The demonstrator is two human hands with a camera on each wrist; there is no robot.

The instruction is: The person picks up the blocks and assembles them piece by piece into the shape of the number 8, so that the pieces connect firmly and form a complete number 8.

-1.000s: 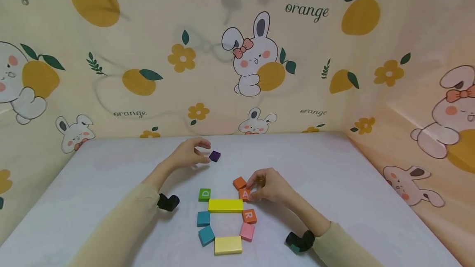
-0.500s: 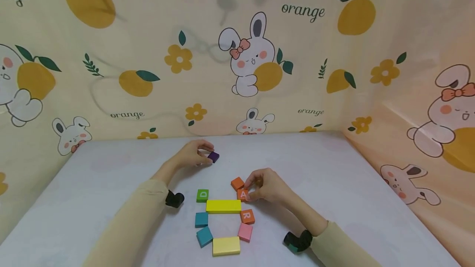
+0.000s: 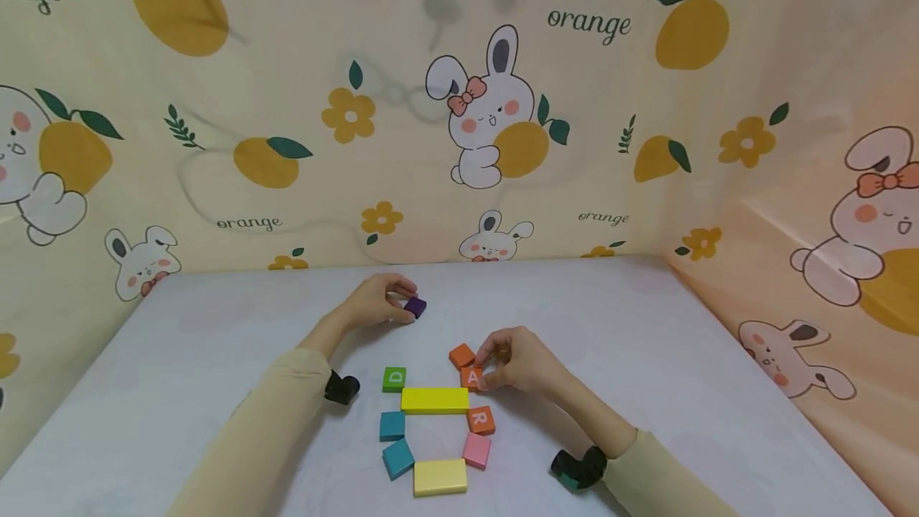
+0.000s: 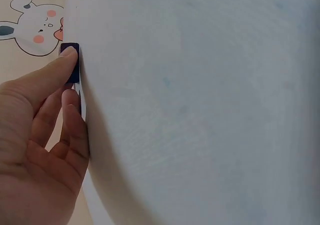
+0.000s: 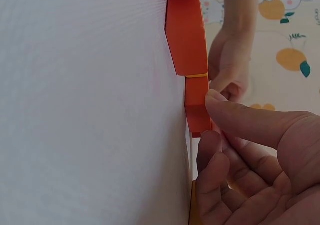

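Observation:
At the far side of the table, my left hand point(image 3: 376, 300) pinches a small dark purple block point(image 3: 416, 307) between thumb and fingers. The left wrist view shows the thumb on the face of that dark block point(image 4: 75, 74); it is low against the table. Nearer to me, my right hand point(image 3: 522, 359) holds the right edge of an orange block marked A point(image 3: 471, 377), thumb and fingertips on it. Another orange block point(image 3: 462, 355) touches its upper corner. In the right wrist view the thumb rests on an orange block point(image 5: 197, 105), and the fingers partly hide its end.
Several blocks form a ring: a bright yellow bar point(image 3: 435, 400), a green D block point(image 3: 394, 379), blue blocks point(image 3: 392, 426), an orange R block point(image 3: 481, 420), a pink block point(image 3: 477, 450) and a pale yellow bar point(image 3: 440, 477). A printed curtain point(image 3: 345, 182) rises behind the table.
My left hand has moved slightly right, and its fingers have come together on the purple block. The right hand stays on the orange A block. The head view shifts a little.

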